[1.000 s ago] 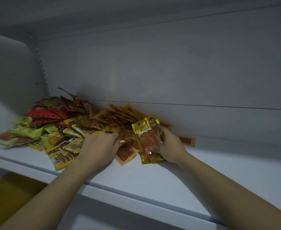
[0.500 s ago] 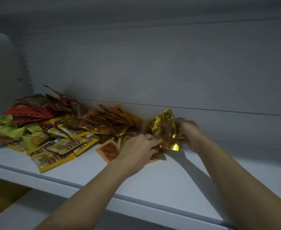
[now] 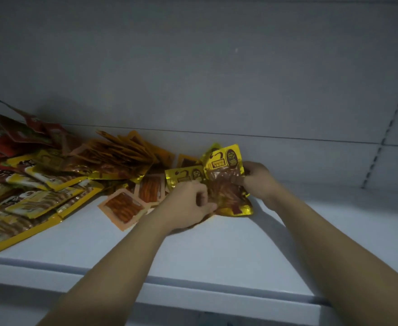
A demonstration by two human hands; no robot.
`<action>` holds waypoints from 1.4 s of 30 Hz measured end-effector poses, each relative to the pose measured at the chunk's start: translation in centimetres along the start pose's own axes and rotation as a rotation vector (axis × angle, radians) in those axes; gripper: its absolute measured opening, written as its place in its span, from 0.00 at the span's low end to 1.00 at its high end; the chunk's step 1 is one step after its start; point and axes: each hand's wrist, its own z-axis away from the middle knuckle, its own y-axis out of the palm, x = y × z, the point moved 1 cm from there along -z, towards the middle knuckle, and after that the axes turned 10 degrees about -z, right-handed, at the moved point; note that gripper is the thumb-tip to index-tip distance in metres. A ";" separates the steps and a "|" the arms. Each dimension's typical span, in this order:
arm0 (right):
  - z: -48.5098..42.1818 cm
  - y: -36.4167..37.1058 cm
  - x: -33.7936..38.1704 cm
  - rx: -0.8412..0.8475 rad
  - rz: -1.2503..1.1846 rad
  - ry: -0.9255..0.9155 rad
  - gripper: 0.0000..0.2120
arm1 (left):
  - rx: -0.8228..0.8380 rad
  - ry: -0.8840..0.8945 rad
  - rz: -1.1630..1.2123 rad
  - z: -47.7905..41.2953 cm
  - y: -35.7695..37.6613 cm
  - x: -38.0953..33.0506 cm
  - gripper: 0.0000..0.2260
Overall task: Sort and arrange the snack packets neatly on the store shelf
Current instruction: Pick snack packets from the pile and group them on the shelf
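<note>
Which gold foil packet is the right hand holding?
The upright gold packet, rightmost, pinched at its edge by the right hand; the other gold packet sits lower, to its left.

The lower half of the gold packets [image 3: 226, 163] is covered by the left hand [image 3: 188, 205] and the right hand [image 3: 258, 181], which grip them, so the number in the bunch cannot be counted, and the right hand's fingertips lie out of sight behind the foil. The print on every packet is too blurred to read. The red packets [image 3: 7, 137] and yellow packets [image 3: 21, 220] are cut off by the left edge, the lowest ones buried in the heap. An orange packet [image 3: 149, 188] is partly hidden behind the left hand, and both forearms run out through the bottom edge.
</note>
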 end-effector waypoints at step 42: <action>1.6 1.4 0.4 -0.048 -0.534 0.118 0.14 | -0.249 -0.534 1.057 1.0 -0.4 1.3 0.12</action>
